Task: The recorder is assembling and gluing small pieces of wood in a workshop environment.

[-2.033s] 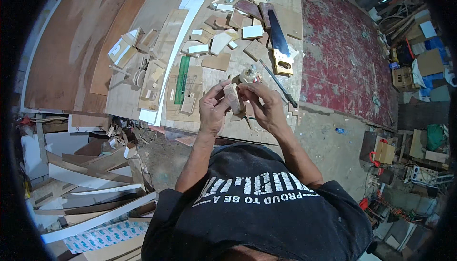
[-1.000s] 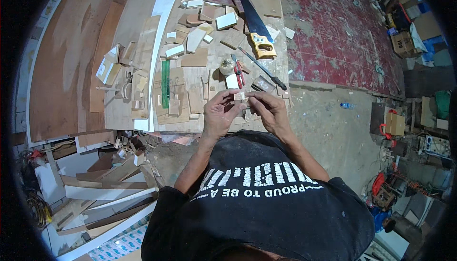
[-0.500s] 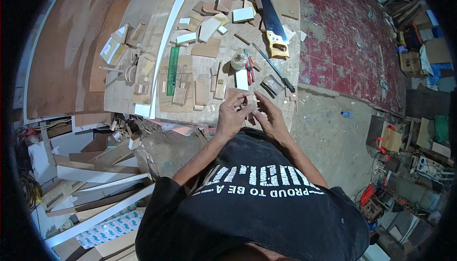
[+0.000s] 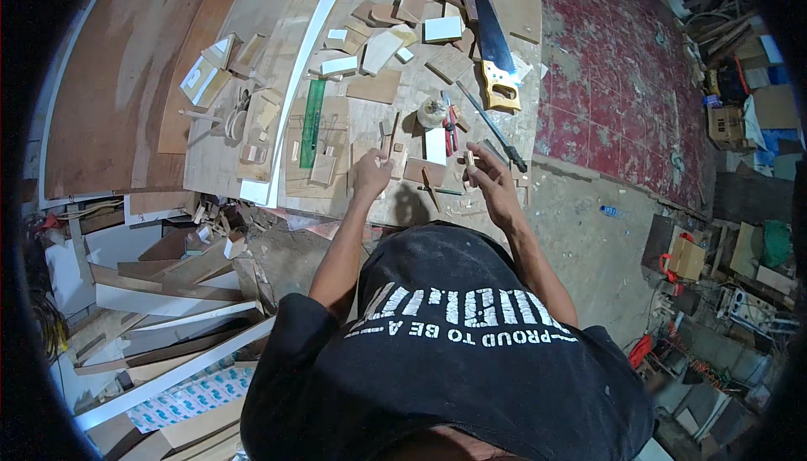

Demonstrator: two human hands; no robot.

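The left hand (image 4: 370,173) is raised over the near edge of the plywood worktop (image 4: 370,200), its fingers closed around a thin wooden stick (image 4: 392,131) that points up and away from the person; the right hand (image 4: 487,182) is held apart from it, to the right, its fingertips pinched on a small pale wooden piece (image 4: 469,158) that is too small to tell more about; the two hands do not touch; between and just beyond them lie a white rectangular block (image 4: 435,145), red-handled pliers (image 4: 452,125) and a roll of tape (image 4: 431,112); further off a handsaw (image 4: 494,49) with a yellow handle lies on the board among scattered wood offcuts (image 4: 382,49); a green ruler (image 4: 312,122) lies to the left of the left hand; a cardboard box (image 4: 685,255) stands on the floor well to the right, its contents not visible.
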